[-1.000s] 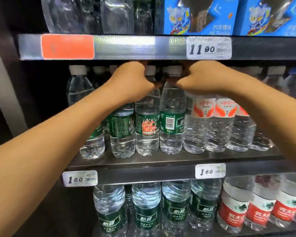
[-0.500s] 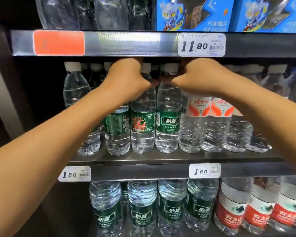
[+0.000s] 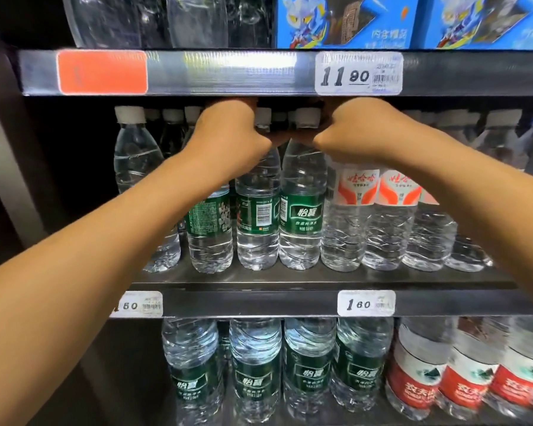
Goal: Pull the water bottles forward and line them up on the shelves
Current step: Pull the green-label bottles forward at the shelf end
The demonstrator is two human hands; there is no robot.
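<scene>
On the middle shelf (image 3: 290,279) stands a front row of water bottles. My left hand (image 3: 228,139) grips the neck of a green-label bottle (image 3: 257,216) whose barcode faces out. Beside it my right hand (image 3: 357,133) grips the neck of another green-label bottle (image 3: 302,216), its logo facing forward and its white cap showing between my hands. A third green-label bottle (image 3: 210,226) stands left of these, its top hidden by my left hand. White-and-orange-label bottles (image 3: 356,192) continue the row to the right. More bottles stand behind in the dark.
The upper shelf edge (image 3: 228,72), with an orange tag and an 11.90 price label (image 3: 359,73), sits just above my knuckles. Blue boxes (image 3: 345,20) rest on top. The lower shelf holds green-label bottles (image 3: 256,373) and red-label bottles (image 3: 419,376). A dark gap lies at the left.
Both gripped bottles have turned: the left one's red picture gave way to its barcode, the right one's barcode to its logo. My hands stayed at the necks.
</scene>
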